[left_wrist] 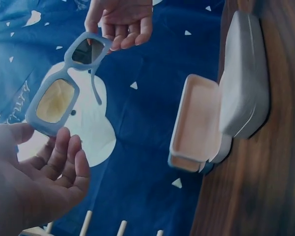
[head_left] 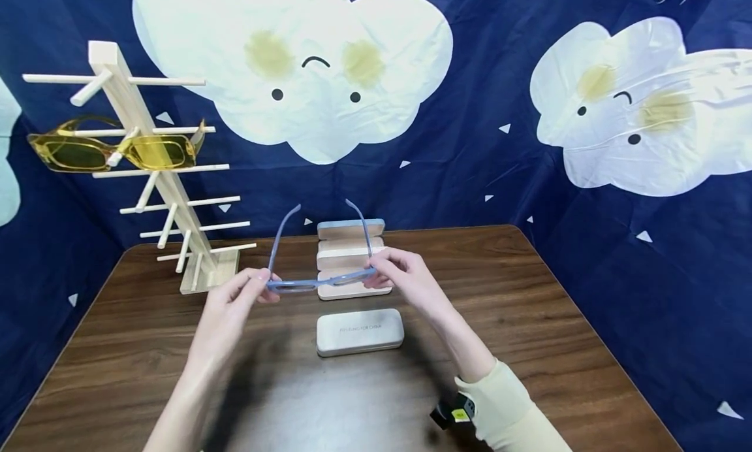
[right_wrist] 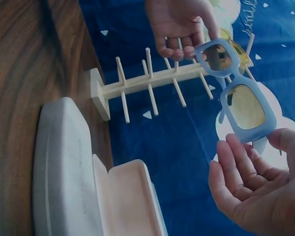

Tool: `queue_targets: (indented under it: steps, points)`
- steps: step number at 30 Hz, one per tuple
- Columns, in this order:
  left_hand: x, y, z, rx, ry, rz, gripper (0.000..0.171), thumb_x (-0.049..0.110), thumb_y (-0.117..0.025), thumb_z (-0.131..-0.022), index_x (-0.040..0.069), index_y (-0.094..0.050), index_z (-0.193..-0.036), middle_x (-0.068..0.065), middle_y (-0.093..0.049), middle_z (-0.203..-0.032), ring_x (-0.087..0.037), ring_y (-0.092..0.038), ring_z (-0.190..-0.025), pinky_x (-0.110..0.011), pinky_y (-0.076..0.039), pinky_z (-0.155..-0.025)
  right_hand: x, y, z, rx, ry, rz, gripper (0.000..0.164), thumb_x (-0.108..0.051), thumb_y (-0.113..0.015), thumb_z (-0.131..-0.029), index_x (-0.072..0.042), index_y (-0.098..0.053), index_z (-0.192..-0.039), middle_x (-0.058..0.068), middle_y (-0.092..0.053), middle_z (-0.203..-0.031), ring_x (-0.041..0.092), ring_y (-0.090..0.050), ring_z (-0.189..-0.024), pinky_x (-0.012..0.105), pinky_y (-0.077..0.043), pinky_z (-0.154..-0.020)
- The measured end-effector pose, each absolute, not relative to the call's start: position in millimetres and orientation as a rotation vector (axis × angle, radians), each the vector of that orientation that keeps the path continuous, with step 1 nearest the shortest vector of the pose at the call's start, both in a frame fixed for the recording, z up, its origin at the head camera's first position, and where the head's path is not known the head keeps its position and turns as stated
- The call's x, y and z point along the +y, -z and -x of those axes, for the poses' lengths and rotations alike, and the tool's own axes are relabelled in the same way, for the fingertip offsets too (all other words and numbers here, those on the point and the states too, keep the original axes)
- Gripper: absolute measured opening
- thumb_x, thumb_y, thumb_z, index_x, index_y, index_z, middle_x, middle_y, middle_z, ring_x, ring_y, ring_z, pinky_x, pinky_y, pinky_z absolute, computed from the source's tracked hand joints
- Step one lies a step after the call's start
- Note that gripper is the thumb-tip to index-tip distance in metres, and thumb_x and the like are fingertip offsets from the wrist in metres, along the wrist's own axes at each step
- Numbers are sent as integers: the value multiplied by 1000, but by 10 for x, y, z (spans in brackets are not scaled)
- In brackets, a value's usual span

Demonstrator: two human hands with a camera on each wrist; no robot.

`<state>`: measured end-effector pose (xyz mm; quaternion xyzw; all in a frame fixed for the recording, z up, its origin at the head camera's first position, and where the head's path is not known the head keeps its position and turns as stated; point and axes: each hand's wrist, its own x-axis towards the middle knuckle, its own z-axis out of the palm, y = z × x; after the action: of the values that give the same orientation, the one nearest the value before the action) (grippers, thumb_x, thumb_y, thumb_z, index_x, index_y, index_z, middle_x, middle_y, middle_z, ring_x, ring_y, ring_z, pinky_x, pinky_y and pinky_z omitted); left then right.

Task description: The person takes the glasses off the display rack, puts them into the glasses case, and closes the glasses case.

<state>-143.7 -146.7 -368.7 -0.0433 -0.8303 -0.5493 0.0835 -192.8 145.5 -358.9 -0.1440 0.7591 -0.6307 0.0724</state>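
Observation:
Blue-framed sunglasses (head_left: 296,285) with tinted lenses are held up above the table, temples unfolded and pointing away. My left hand (head_left: 232,302) pinches one end of the front between thumb and fingers. At the opposite end, my right hand (head_left: 408,279) pinches the frame near the hinge. Both wrist views show the lenses of the sunglasses (right_wrist: 237,80) face on. Behind and below them lies an open glasses case (head_left: 355,292) with a pale pink lining, partly covered by the sunglasses and right hand. Nearer to me, a closed white glasses case (head_left: 360,331) rests on the table.
A wooden peg stand (head_left: 175,194) rises at the back left, with yellow sunglasses (head_left: 155,153) on its upper pegs. The dark wood table (head_left: 499,295) meets a blue cloth backdrop (head_left: 482,171) with cloud prints. A black device (head_left: 446,413) sits by the right cuff.

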Motion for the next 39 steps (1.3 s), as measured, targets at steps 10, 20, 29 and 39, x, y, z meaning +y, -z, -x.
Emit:
queue_targets:
  steps: [10,20,29,39]
  points:
    - [-1215,3851,1343,-2533,1616,45,35,41,-51,-108,17,-76,-109,-2,-78,-93,-1,-70,-89,-18,-50,-89,1660,3828,1764,2288,1928,357,32,-23,-58,-105,7,-68,-113,20,-73,-110,32,-77,-96,35,-62,-90]
    - [-1118,3956,1305,-2516,1614,3,30,39,-52,-108,20,-76,-109,-1,-78,-89,-8,-70,-89,-21,-49,-83,1711,3935,1667,2322,1941,306,33,-25,-59,-105,6,-69,-112,26,-71,-111,16,-77,-89,30,-62,-88]
    - [-1055,4091,1257,-2511,1560,15,27,32,-52,-108,22,-67,-128,0,-77,-88,-4,-71,-84,-23,-52,-79,1752,4039,1608,2326,1952,241,33,-24,-60,-105,7,-69,-113,19,-73,-108,14,-76,-88,36,-62,-87]
    - [-1000,4160,1284,-2456,1462,187,30,26,-56,-107,21,-65,-135,2,-74,-83,3,-66,-77,-23,-53,-75,1816,4073,1614,2364,1959,243,29,-24,-60,-105,3,-71,-109,19,-74,-103,13,-75,-85,47,-62,-88]
